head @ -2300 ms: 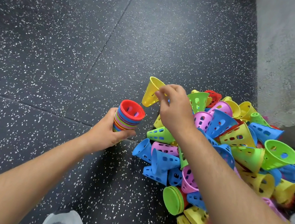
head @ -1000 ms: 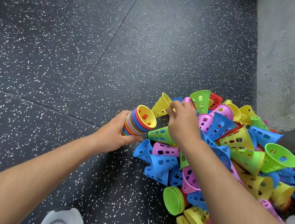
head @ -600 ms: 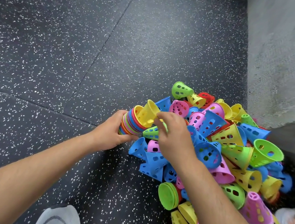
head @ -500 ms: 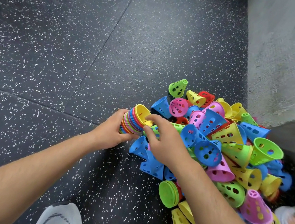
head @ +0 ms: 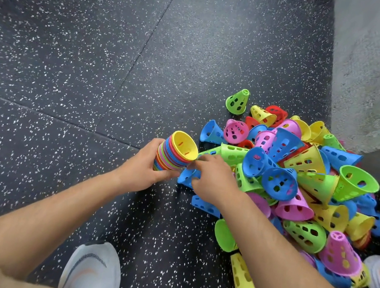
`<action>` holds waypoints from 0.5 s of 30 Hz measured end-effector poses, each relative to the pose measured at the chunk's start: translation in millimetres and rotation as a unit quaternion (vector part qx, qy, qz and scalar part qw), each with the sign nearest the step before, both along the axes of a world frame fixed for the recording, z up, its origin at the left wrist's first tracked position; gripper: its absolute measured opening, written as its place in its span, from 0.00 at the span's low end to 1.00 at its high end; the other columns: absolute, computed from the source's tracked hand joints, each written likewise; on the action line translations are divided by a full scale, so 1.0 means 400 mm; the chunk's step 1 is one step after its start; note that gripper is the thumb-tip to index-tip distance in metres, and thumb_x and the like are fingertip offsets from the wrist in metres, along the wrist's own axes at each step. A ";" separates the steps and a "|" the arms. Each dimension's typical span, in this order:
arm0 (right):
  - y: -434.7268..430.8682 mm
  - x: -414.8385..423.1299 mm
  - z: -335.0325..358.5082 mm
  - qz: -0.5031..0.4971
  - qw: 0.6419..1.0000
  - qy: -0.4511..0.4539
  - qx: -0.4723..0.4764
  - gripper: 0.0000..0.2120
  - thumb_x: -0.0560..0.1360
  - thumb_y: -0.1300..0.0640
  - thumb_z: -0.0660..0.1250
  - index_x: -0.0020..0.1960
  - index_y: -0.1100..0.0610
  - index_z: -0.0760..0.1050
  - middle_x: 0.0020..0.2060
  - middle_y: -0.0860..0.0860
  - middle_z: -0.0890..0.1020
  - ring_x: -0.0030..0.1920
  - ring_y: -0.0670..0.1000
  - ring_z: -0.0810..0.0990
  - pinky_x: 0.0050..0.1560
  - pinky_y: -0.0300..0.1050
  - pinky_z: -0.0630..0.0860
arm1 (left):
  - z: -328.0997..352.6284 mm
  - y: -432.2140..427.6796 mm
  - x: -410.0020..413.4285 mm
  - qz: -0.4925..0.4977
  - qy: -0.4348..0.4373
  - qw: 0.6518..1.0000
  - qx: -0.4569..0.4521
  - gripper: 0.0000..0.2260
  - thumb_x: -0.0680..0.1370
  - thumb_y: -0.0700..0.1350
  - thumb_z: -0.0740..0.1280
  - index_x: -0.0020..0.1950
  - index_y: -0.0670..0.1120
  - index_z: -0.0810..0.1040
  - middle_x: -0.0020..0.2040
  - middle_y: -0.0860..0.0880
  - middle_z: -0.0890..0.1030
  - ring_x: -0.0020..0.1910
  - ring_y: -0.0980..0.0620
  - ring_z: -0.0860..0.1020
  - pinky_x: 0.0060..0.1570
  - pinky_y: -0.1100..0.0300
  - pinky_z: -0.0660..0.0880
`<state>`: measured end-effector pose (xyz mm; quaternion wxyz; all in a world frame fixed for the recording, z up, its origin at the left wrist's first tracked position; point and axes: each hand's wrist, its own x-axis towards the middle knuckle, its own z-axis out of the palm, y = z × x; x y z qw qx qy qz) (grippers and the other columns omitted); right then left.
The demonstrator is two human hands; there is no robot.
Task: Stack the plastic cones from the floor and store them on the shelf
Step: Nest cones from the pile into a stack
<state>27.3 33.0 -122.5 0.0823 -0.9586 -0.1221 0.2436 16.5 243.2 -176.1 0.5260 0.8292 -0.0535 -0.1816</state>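
The left hand [head: 144,171] holds a stack [head: 175,151] of cones on its side, low over the floor [head: 74,49]. Its grip is closed tight, with the thumb on the near side of the stack and the fingers bent round the far side. The stack has many colours. The cone you can look into is yellow, and its wide mouth is turned up and to the right. The right hand [head: 213,180] is just beside the stack, down by the mouth. Its fingers are bent and rest on a blue cone [head: 186,177] that lies on the floor under them, and the fingertips are very near the rim of the stack. I cannot tell if this grip has hold of the blue cone or only touches it. A long green cone [head: 231,152] lies on its side just behind the right hand. To the right is a big pile [head: 308,181] of loose cones, blue, green, yellow, pink and red, all with holes in their sides, tipped every way and lying on each other. The pile sits on the floor next to a grey wall [head: 378,62]. 1 small green cone [head: 237,101] stands up by itself at the far edge of the pile. The floor is black with white specks. A white shoe [head: 92,273] is at the bottom, between the 2 arms, and another shoe [head: 379,273] peeks in at the right edge
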 end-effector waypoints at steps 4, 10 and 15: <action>0.013 -0.002 -0.031 -0.032 0.999 -0.003 0.004 0.13 0.76 0.60 0.64 0.60 0.52 0.78 0.58 0.52 0.74 0.63 0.57 0.71 0.62 0.53 0.72 | 0.000 -0.001 0.003 -0.002 0.008 1.000 0.003 0.33 0.68 0.65 0.76 0.67 0.58 0.67 0.60 0.56 0.77 0.59 0.57 0.78 0.64 0.50 0.76; -0.040 -0.023 -0.019 -0.144 0.969 -0.138 0.145 0.06 0.81 0.59 0.64 0.55 0.61 0.76 0.60 0.58 0.74 0.59 0.60 0.74 0.58 0.56 0.73 | 0.002 0.003 0.007 0.024 0.021 0.999 -0.019 0.32 0.72 0.56 0.79 0.69 0.54 0.67 0.60 0.55 0.78 0.59 0.59 0.78 0.63 0.56 0.75; -0.070 -0.021 0.052 -0.185 0.921 -0.246 0.240 0.05 0.81 0.60 0.63 0.55 0.60 0.76 0.55 0.55 0.76 0.54 0.57 0.75 0.55 0.53 0.73 | 0.006 0.002 0.008 0.013 0.020 1.000 -0.011 0.31 0.72 0.56 0.79 0.69 0.54 0.66 0.61 0.55 0.77 0.60 0.59 0.77 0.63 0.58 0.74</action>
